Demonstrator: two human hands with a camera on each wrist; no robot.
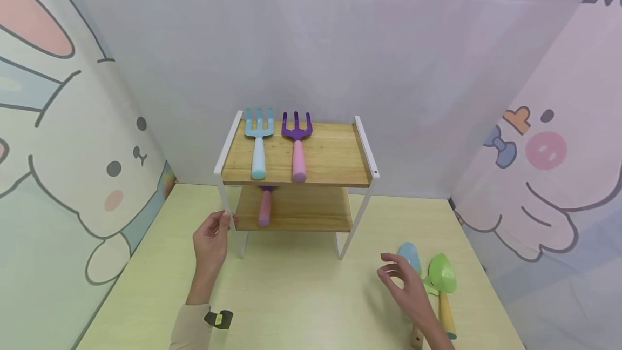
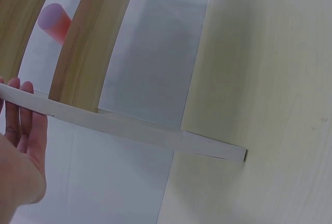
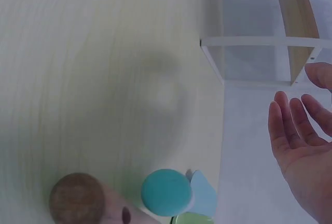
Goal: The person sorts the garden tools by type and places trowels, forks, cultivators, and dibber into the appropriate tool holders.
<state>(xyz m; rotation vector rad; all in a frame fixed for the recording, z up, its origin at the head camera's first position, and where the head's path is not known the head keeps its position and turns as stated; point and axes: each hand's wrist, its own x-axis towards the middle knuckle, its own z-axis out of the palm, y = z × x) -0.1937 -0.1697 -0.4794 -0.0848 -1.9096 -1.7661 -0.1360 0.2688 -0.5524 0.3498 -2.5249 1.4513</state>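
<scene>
Overall, a pale cloth backdrop [image 1: 316, 53] printed with cartoon animals closed off the back and sides of the light tabletop [image 1: 296, 296]. Toward the back of that tabletop stood a white-framed rack [image 1: 366, 147] with two wooden shelves. The left hand [image 1: 211, 242] had its fingers curled round the rack's left front post, beside the lower shelf [image 1: 311, 209]; the right hand [image 1: 410, 289] hovered near the tabletop's right side, thumb and fingers loosely bent and parted, holding nothing. Near it lay a green trowel [image 1: 442, 273] with a yellow handle. On the upper shelf [image 1: 335, 150] two forks lay side by side, tines to the back: a light-blue fork [image 1: 259, 150] at the left, then a purple fork [image 1: 298, 158] with a pink handle. Below rested a tool with a pink handle [image 1: 264, 208], its head mostly hidden by the upper shelf. A blue blade [image 1: 410, 254] showed behind the right hand, which partly blocked it, and a wooden handle end [image 1: 417, 337] beside the right forearm.
</scene>
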